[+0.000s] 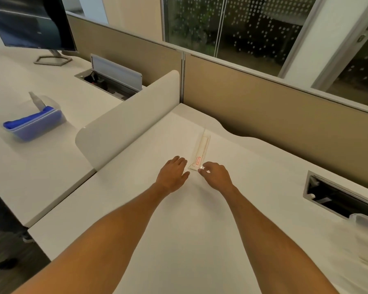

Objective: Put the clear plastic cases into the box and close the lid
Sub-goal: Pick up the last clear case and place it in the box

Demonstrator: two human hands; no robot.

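A long clear plastic case [201,151] with a red label at its near end lies on the white desk [179,230], pointing away from me. My left hand [172,176] rests flat on the desk just left of the case's near end, fingers spread, holding nothing. My right hand [216,176] is at the case's near end with thumb and forefinger curled at its corner; whether they pinch it is unclear. At the right edge of the view, a clear plastic box [364,221] shows only in part.
A white curved divider [125,124] stands left of the case. Beige partition panels [274,107] run along the back. An open cable tray [338,198] sits at the right. On the neighbouring desk are a blue-filled plastic tub [34,122], a monitor [32,20] and another cable tray [111,81].
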